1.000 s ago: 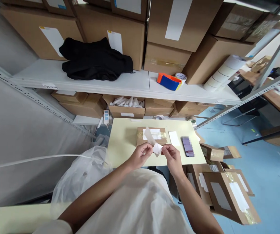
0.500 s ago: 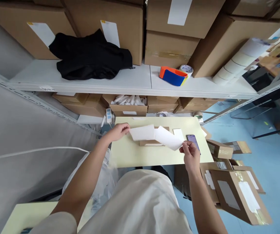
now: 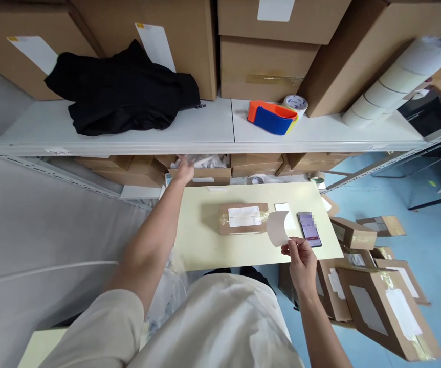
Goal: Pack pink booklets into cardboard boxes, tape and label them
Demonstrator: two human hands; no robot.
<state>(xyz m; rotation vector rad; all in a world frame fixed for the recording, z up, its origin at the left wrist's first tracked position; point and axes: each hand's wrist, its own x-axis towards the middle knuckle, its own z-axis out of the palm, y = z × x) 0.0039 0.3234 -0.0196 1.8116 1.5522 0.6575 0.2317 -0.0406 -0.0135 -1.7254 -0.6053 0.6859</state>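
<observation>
My right hand point(image 3: 300, 255) pinches a curled white paper sheet point(image 3: 277, 228) by its lower corner, beside a taped brown cardboard box point(image 3: 243, 230). If it's sticky, its loose end could catch there and crease. My left hand point(image 3: 184, 170) is at an open cardboard carton point(image 3: 220, 174); I can't tell its grip. The pale-yellow table point(image 3: 205, 250) fronts grey shelving point(image 3: 205, 130) above blue floor point(image 3: 358, 176).

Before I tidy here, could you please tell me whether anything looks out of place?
A black garment lies crumpled in front of boxes on the upper shelf, an odd spot for clothing; cartons lie jumbled on the floor at right. Nothing looks spilled on the table.
</observation>
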